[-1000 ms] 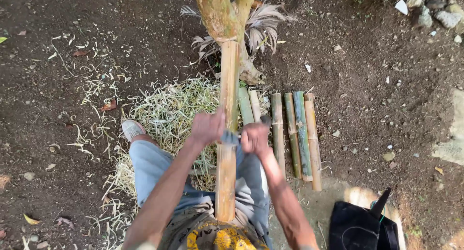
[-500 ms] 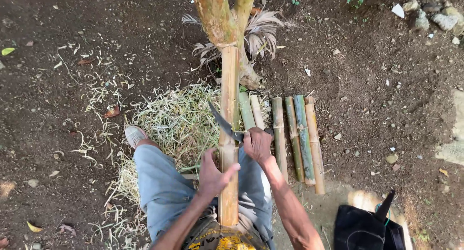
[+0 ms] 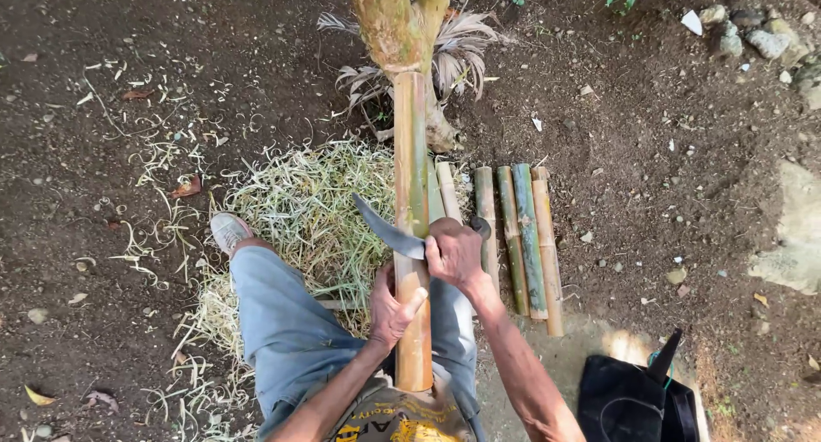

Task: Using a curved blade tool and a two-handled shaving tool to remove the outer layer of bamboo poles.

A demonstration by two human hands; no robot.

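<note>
- Between your knees, the bamboo pole [image 3: 411, 228] runs from your lap up to the tree trunk [image 3: 396, 19].
- Your left hand [image 3: 392, 303] wraps the pole low down, fingers curled tight around it.
- Your right hand [image 3: 454, 252] clenches the curved knife [image 3: 386, 228], blade lying across the pole.
- Beside your right arm, cut bamboo pieces [image 3: 517, 237] lie in a row; shavings [image 3: 299, 211] pile at left.
</note>
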